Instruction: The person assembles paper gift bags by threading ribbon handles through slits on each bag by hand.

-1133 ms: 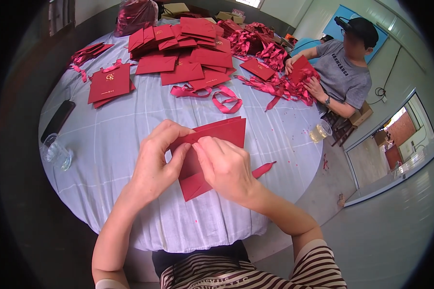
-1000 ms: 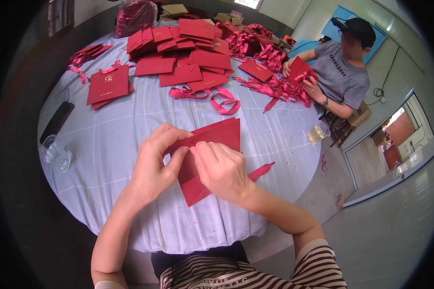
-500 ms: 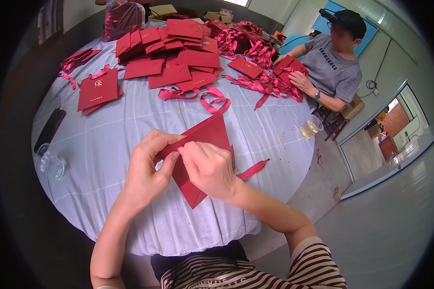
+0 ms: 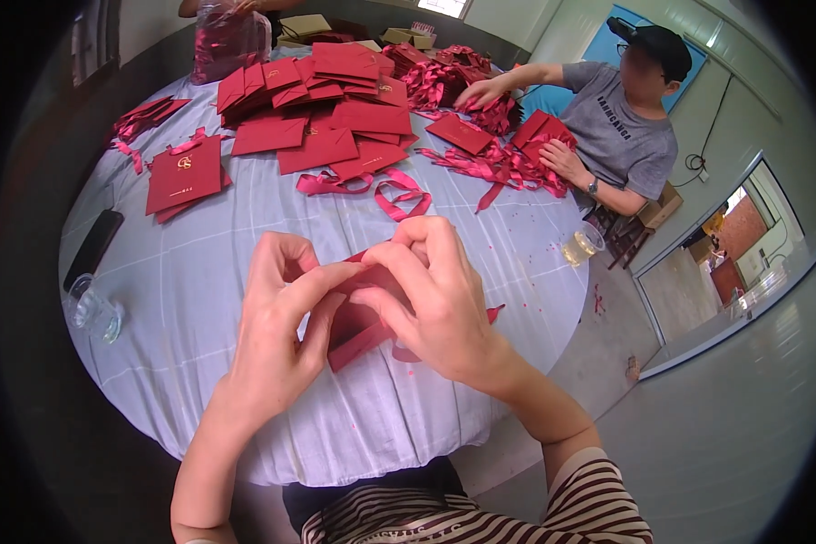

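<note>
A red paper gift bag (image 4: 354, 334) is between my hands, tilted above the near part of the table. My left hand (image 4: 281, 322) pinches its upper edge, with thumb and fingers bent around the paper. My right hand (image 4: 449, 313) is closed on the same rim, its fingertips almost touching those of the left. Both hands hide much of the bag. The tip of a red ribbon (image 4: 496, 313) sticks out beside my right hand. Beyond the bag lie loops of red ribbon (image 4: 403, 195) on the cloth.
A large pile of red bags (image 4: 317, 136) covers the table's far side. Two stacked bags (image 4: 184, 177) lie left, near a black case (image 4: 93, 249) and a clear cup (image 4: 95, 308). At right, a person (image 4: 626, 136) handles bags with ribbons; a cup of yellowish liquid (image 4: 582, 245) stands near the edge.
My right hand has turned and risen to the bag's upper edge, and the bag has tilted so its opening shows. The person at right has reached one arm toward the ribbon pile.
</note>
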Demonstrator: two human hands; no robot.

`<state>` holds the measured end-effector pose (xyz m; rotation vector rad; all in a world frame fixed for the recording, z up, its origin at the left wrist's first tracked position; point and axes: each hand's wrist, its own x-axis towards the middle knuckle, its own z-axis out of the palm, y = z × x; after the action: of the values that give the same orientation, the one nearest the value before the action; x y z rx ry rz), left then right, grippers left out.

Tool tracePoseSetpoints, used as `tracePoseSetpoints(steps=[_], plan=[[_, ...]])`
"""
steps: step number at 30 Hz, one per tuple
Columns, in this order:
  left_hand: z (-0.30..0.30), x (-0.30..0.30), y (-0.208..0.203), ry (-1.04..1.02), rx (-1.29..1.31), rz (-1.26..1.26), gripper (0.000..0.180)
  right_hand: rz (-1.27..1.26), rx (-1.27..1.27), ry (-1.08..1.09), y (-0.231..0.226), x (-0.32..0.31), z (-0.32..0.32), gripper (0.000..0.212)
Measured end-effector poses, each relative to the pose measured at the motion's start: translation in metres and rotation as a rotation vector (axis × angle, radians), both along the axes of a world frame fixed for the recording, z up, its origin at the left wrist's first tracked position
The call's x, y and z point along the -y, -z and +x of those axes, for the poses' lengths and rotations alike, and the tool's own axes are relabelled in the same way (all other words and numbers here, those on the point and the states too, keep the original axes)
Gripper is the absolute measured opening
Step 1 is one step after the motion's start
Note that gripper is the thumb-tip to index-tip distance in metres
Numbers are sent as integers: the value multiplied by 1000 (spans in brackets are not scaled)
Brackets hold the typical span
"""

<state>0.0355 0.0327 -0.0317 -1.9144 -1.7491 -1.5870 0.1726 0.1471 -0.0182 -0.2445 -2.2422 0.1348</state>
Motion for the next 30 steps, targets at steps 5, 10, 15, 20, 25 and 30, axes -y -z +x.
tracePoseSetpoints(steps=[5, 10, 15, 20, 25, 30], plan=[[8, 2, -1, -22, -78, 38, 34, 144, 36, -40, -14, -1, 4, 29], [9, 4, 1, -21, 46, 35, 30, 222, 52, -85, -9, -9, -1, 27], [12, -2, -10, -39, -40, 69, 24, 341, 57, -121, -12, -15, -3, 23], [5, -4, -13, -148, -147, 31, 21, 149, 68, -226, -1, -27, -18, 18], [-6, -2, -3, -215, -145, -37, 13, -53, 47, -268, -11, -22, -22, 19], [0, -11, -2, -189, -192, -31, 9, -513, 345, -269, -28, -38, -30, 17]])
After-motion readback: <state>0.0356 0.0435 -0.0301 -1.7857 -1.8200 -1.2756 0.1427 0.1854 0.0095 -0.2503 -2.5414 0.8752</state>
